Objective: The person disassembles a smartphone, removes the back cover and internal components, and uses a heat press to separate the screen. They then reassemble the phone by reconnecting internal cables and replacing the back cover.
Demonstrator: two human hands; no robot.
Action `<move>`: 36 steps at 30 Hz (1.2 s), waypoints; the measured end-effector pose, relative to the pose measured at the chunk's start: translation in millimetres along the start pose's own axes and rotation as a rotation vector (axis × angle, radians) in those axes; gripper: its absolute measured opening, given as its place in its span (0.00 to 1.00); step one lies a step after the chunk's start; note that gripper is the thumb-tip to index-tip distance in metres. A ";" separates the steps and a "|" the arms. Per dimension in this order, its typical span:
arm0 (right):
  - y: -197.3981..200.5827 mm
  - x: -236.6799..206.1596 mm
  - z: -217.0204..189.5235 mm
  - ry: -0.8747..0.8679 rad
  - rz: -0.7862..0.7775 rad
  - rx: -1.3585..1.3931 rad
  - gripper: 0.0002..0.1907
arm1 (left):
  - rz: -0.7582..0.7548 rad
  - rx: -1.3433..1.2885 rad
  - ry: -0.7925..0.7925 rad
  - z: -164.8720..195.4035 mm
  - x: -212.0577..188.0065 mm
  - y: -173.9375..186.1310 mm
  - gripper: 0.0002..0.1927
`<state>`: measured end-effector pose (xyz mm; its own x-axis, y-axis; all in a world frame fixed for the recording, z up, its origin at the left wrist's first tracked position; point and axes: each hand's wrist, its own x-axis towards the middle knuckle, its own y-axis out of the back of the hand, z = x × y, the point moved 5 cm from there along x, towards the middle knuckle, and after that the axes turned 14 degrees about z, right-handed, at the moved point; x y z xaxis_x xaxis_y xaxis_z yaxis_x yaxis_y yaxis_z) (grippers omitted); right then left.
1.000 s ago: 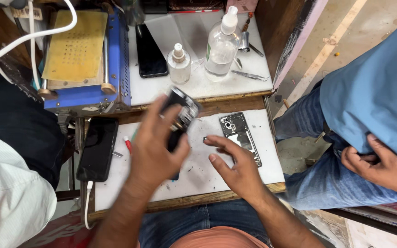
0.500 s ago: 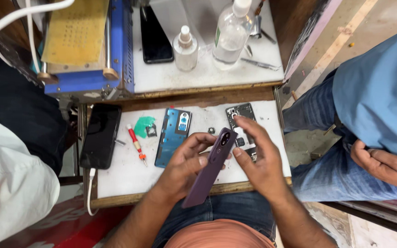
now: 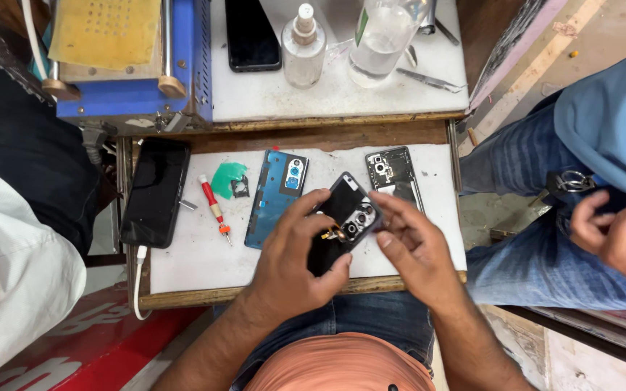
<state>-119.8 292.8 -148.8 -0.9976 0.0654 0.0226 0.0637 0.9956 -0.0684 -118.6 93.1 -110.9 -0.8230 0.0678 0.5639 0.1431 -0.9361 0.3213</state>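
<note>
My left hand [image 3: 295, 257] grips a dark opened phone [image 3: 345, 217] from below, its inner side with camera modules facing up. My right hand [image 3: 416, 250] touches the phone's right edge with its fingertips, near the camera modules. A blue phone back cover [image 3: 275, 194] lies flat on the white work mat [image 3: 190, 253] just left of the hands. A grey phone frame [image 3: 393, 174] lies behind my right hand.
A black phone [image 3: 155, 192] on a white cable, a red screwdriver [image 3: 214, 206] and a green film piece [image 3: 226, 176] lie at the left. Behind stand a blue machine [image 3: 128, 65], two clear bottles [image 3: 303, 47], another black phone [image 3: 251, 36] and tweezers [image 3: 429, 80]. Another person's hand [image 3: 617, 235] rests at the right.
The phone, held edge-on half a second ago, now lies flatter with its inner side up. My hands have shifted a little toward the mat's middle.
</note>
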 end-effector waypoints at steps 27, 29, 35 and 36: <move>10.7 -10.4 42.8 -0.133 0.292 0.019 0.10 | 0.013 0.331 -0.249 2.3 -28.5 -43.3 0.34; 11.3 -10.7 45.0 -0.107 0.286 -0.006 0.09 | 0.024 0.343 -0.268 4.5 -27.2 -43.2 0.34; 15.0 -6.6 46.2 -0.130 0.201 0.022 0.11 | -0.057 0.079 0.020 11.1 -6.1 -21.8 0.34; 17.2 -6.3 42.2 -0.113 0.124 0.000 0.09 | -0.069 -0.009 0.135 8.0 -0.6 -15.5 0.34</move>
<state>-113.5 306.7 -192.2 -0.9787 0.1803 -0.0987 0.1870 0.9803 -0.0633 -115.9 110.3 -110.1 -0.8974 0.0855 0.4329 0.0791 -0.9340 0.3484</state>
